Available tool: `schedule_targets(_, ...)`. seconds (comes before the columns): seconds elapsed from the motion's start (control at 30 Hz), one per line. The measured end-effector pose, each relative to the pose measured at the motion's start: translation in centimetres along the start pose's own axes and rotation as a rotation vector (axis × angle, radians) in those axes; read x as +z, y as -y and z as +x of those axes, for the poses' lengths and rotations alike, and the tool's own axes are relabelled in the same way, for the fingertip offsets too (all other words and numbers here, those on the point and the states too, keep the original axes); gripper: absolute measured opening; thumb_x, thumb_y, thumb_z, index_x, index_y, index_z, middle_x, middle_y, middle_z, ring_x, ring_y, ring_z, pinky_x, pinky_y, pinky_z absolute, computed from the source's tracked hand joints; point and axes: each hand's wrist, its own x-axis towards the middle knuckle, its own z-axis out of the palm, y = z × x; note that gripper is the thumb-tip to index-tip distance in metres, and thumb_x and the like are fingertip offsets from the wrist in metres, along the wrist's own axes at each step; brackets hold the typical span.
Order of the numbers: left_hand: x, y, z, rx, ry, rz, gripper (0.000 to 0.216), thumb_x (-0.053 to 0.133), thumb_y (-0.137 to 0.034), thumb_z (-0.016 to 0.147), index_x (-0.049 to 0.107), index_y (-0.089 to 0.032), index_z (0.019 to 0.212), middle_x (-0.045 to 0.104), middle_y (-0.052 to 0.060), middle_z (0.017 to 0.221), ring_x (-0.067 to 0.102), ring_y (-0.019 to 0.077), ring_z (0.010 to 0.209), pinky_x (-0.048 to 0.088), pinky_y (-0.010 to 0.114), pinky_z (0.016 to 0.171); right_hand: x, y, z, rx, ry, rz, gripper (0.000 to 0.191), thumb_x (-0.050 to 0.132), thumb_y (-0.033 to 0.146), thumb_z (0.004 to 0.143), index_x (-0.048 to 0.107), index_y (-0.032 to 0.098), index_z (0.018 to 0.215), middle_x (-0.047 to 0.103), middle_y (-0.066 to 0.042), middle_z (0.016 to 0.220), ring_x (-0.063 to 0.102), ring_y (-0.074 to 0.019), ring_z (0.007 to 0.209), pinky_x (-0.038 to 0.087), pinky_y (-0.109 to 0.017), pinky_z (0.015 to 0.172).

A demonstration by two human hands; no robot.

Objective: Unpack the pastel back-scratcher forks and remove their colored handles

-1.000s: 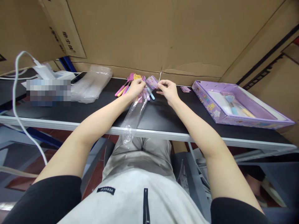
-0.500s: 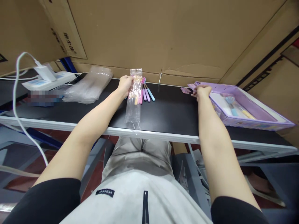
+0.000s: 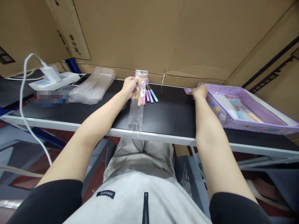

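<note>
My left hand (image 3: pixel 129 87) is closed on the upper part of a long clear plastic bag (image 3: pixel 137 102), holding it upright above the black table (image 3: pixel 168 115). Behind the bag lie several small coloured tools with pink, purple and blue handles (image 3: pixel 150 94). My right hand (image 3: pixel 200 92) is out to the right, fingers curled at the near left corner of a purple gift box (image 3: pixel 252 119). A small pink card (image 3: pixel 187 91) lies by its fingertips. Whether the fingers hold the card is hidden.
A stack of clear plastic bags (image 3: pixel 93 85) lies at the left. Further left sit a white power strip with a charger (image 3: pixel 52 77) and a white cable (image 3: pixel 25 102). Big cardboard boxes (image 3: pixel 163 37) wall the back of the table. The purple box holds a toy set.
My right hand left the bag and went right to the purple box's corner. My left hand lifted the bag upright and keeps it there.
</note>
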Motion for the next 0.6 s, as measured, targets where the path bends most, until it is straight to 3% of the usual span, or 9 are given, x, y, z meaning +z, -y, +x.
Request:
schedule_targets(0.07, 0.1, 0.1, 0.0, 0.017, -0.001, 0.003, 0.033, 0.055, -0.011, 0.099, 0.046, -0.022, 0.069, 0.047, -0.002, 0.055, 0.04, 0.0105, 0.042, 0.026, 0.024, 0.044, -0.7, 1.4, -0.7, -0.021, 0.018, -0.1, 0.04, 0.058, 0.006, 0.096, 0.071, 0.002, 0.134, 0.068, -0.032, 0.136, 0.067, -0.0376, 0.137, 0.051, -0.054, 0.12)
schedule_targets(0.17, 0.4, 0.0, -0.5, 0.048, -0.005, 0.002, 0.038, 0.055, -0.007, 0.1, 0.043, -0.022, 0.067, 0.045, -0.004, 0.056, 0.037, 0.0083, 0.043, 0.025, 0.023, 0.045, -1.1, 3.9, -1.8, -0.184, 0.07, -0.096, 0.046, 0.059, 0.011, 0.099, 0.067, 0.003, 0.143, 0.064, -0.029, 0.148, 0.06, -0.0375, 0.146, 0.046, -0.053, 0.125)
schedule_targets(0.37, 1.1, -0.3, -1.4, 0.069, 0.017, 0.067, 0.038, 0.053, -0.01, 0.107, 0.043, -0.022, 0.072, 0.036, -0.008, 0.053, 0.029, 0.0083, 0.041, 0.017, 0.022, 0.044, 1.3, 6.1, -6.3, -0.814, 0.185, 0.193, 0.064, 0.058, 0.028, 0.102, 0.053, 0.016, 0.164, 0.068, -0.018, 0.149, 0.067, -0.0325, 0.137, 0.05, -0.055, 0.123)
schedule_targets(0.47, 1.4, -0.1, -1.5, 0.126, 0.044, 0.072, 0.037, 0.056, -0.011, 0.107, 0.045, -0.021, 0.073, 0.041, -0.007, 0.057, 0.034, 0.0082, 0.045, 0.025, 0.019, 0.047, 2.1, 6.2, -9.1, -1.08, 0.296, 0.165, 0.078, 0.057, 0.028, 0.1, 0.036, 0.025, 0.176, 0.058, -0.012, 0.164, 0.061, -0.0323, 0.146, 0.046, -0.056, 0.127)
schedule_targets(0.6, 1.7, 0.6, -1.3, 0.183, 0.117, 0.083, 0.03, 0.057, -0.012, 0.107, 0.049, -0.02, 0.078, 0.05, -0.005, 0.065, 0.044, 0.009, 0.053, 0.036, 0.018, 0.055, 2.1, 6.7, -11.2, -1.217, 0.377, 0.099, 0.086, 0.055, 0.025, 0.099, 0.025, 0.025, 0.179, 0.052, -0.009, 0.169, 0.056, -0.0325, 0.152, 0.045, -0.057, 0.128)
